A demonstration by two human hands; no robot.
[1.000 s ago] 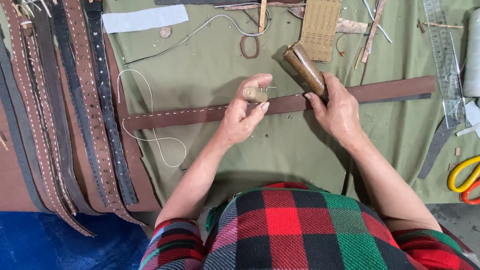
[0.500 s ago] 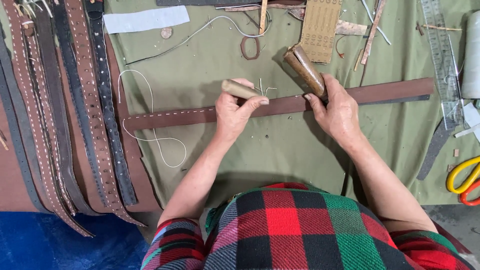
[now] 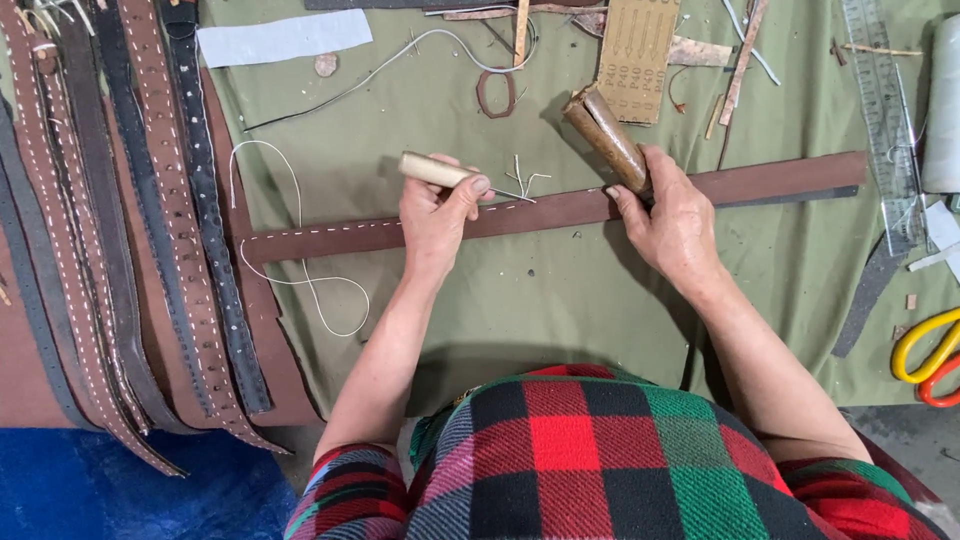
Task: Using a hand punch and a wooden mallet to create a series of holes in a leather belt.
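A long brown leather strap (image 3: 770,180) lies across the green cloth, with white stitching along its left half. My left hand (image 3: 432,218) rests on the strap and grips a small awl with a pale wooden handle (image 3: 428,169); its thin metal tip points right along the strap's upper edge. My right hand (image 3: 672,215) presses on the strap further right and holds a thick brown wooden tool (image 3: 605,135) that angles up and to the left. A white thread (image 3: 290,205) loops from the strap's left end.
Several stitched and punched leather belts (image 3: 150,230) hang over the table's left edge. A perforated tan card (image 3: 637,50), a leather ring (image 3: 498,93) and scraps lie at the back. A clear ruler (image 3: 885,110) and yellow and orange scissors (image 3: 925,355) are at the right.
My left hand has slid left along the strap and turned the awl, so its handle now points left and the tip points right. My right hand has stayed put.
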